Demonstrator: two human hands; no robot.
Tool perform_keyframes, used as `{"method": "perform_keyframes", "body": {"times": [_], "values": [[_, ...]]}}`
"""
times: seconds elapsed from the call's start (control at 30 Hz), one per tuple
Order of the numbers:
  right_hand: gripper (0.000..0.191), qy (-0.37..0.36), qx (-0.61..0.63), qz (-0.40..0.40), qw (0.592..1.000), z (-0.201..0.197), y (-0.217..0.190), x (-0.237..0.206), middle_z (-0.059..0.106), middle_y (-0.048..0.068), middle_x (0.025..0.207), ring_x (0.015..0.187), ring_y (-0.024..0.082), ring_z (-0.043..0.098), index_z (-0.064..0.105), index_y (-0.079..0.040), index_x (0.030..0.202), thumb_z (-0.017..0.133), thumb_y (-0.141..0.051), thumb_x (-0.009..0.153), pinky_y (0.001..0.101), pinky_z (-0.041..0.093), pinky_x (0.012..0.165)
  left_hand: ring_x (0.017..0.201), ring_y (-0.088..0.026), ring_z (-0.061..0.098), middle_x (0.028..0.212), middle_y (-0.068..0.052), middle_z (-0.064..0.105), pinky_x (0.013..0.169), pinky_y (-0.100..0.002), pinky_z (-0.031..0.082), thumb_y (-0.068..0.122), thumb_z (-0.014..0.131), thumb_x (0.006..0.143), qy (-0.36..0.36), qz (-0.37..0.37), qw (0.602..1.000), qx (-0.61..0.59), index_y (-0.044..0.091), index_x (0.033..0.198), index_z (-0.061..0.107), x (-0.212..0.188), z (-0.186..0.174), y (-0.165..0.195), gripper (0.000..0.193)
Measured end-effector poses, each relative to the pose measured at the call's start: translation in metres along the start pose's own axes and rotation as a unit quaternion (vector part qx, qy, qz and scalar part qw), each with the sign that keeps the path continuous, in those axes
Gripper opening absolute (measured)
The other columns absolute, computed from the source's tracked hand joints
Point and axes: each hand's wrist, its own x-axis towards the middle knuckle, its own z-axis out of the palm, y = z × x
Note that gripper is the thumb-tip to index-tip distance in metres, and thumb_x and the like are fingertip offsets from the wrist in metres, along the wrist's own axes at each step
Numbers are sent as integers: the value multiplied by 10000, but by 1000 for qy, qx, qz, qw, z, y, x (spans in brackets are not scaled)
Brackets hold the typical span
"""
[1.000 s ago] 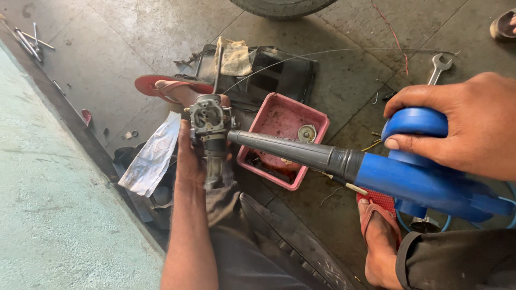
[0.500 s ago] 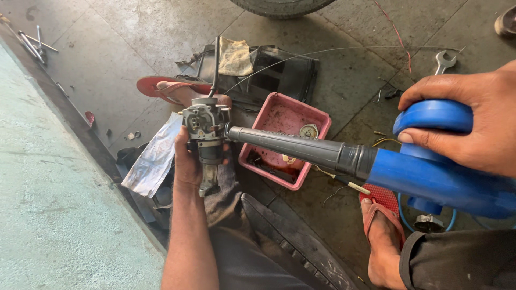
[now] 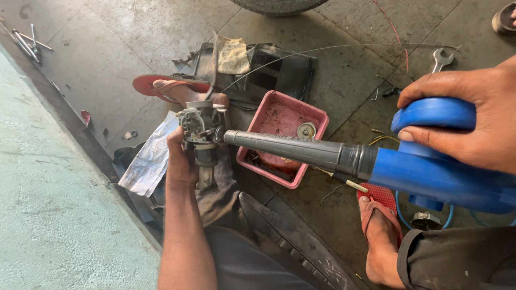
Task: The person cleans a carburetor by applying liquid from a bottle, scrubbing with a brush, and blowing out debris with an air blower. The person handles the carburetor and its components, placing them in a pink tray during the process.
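Nearest: my right hand (image 3: 473,115), fingers wrapped around the blue handle of an electric air blower (image 3: 430,166); its grey nozzle (image 3: 285,147) runs leftward to my left hand.
My left hand (image 3: 180,161), fingers closed round a metal carburetor (image 3: 200,126), held upright above my lap, nozzle tip touching its side.
Beside it, left: crumpled white plastic bag (image 3: 150,158) on the floor, print unreadable.
Behind the nozzle: pink rectangular plastic tray (image 3: 317,115), grimy, holding a small round metal part (image 3: 306,130) and dark bits I cannot identify.
Farther: black plastic housing (image 3: 285,72) with a dirty rag (image 3: 233,55) on it.
Farthest right: open-end wrench (image 3: 441,58) on concrete.
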Motion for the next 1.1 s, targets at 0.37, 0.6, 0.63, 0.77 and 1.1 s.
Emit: {"method": "perform_keyframes", "body": {"times": [0.37, 0.6, 0.63, 0.77, 1.1], "values": [[406, -22, -158, 44, 986, -6, -36, 8, 783, 60, 808, 629, 210, 751, 797, -190, 1124, 856, -339, 751, 320, 607, 637, 923, -138, 636, 1051, -55, 670, 832, -301, 547, 298, 603, 995, 100, 138, 977, 130, -2, 1223, 610, 5, 15, -13, 377], [446, -30, -214, 2, 976, -5, -47, 11, 781, 45, 791, 596, 253, 731, 795, -219, 1122, 815, -452, 742, 364, 592, 618, 847, -97, 585, 999, -51, 637, 760, -257, 509, 237, 684, 987, 171, 183, 948, 198, -5, 1134, 597, 3, 19, -22, 296], [447, -34, -225, 2, 974, -4, -49, 10, 783, 37, 785, 590, 255, 730, 796, -230, 1118, 809, -467, 740, 373, 590, 618, 858, -87, 584, 1009, -42, 636, 774, -249, 510, 232, 699, 982, 174, 196, 940, 218, -1, 1137, 590, 2, 20, -23, 300], [475, -68, -273, 51, 958, -4, -56, 12, 774, 18, 751, 617, 230, 749, 763, -291, 1210, 761, -515, 791, 356, 595, 615, 899, -79, 598, 1043, -38, 642, 824, -233, 520, 217, 733, 980, 170, 253, 916, 261, -9, 1145, 570, -1, 27, -26, 324], [469, -147, -327, 100, 928, -9, -75, 19, 767, 21, 731, 649, 246, 755, 721, -374, 1237, 701, -589, 820, 378, 596, 622, 914, -78, 596, 1058, -33, 617, 830, -225, 527, 210, 765, 966, 205, 280, 879, 326, -6, 1173, 546, -13, 50, -21, 371]]}}
